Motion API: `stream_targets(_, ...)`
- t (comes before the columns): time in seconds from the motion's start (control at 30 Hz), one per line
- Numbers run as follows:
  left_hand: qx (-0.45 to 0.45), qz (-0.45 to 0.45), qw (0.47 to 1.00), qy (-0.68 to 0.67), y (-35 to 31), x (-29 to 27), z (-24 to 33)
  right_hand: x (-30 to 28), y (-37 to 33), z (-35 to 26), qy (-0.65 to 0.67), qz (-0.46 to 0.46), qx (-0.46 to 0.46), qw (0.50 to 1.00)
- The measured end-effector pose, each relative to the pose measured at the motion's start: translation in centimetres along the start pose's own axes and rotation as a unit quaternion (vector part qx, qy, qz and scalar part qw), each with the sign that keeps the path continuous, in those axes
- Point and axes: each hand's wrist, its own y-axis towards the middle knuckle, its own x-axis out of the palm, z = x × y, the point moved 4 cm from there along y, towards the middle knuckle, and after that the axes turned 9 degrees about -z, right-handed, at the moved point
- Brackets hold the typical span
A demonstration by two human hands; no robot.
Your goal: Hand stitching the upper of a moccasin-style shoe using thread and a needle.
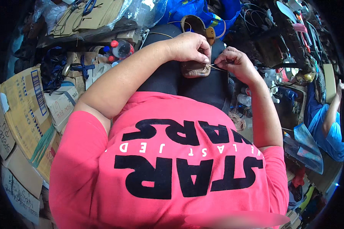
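A brown leather shoe [196, 73] lies across my dark-clad thighs, its gathered toe seam towards me. My left hand [191, 46] reaches over it from the left, fingers curled and thumb pressed at the seam's right edge. Its palm side is hidden. Pale thread [217, 68] runs from that edge to my right hand [235, 63], just right of the shoe, whose thumb and forefinger are pinched on it. A thin dark tip shows at those fingers, too small to name. Beyond my left hand are the shoe's opening and a tan leather flap [210, 33].
Cardboard boxes [21, 103] are stacked at the left. Beyond my left arm stand plastic bottles [122, 49], with brown sheets [84, 19] farther back. A blue bag [221, 15] lies beyond the shoe. Tools [302, 34] and clutter crowd the right, where another person's blue sleeve [326, 118] shows.
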Motion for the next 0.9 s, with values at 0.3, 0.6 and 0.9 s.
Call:
stream_targets(0.3,0.042,-0.059,0.994,-0.081,-0.6,0.2,-0.2,1.8,-1.5,-1.6,-0.046,0.083,-0.022,0.995)
stream_targets(0.6,0.038,-0.093,0.995,-0.017,-0.8,0.5,0.1,2.0,-1.4,-5.7,-0.276,0.03,-0.025,0.96)
stream_targets(0.9,0.053,-0.007,0.997,0.052,0.2,0.1,-0.4,3.2,0.7,-6.5,-0.372,-0.033,-0.019,0.927)
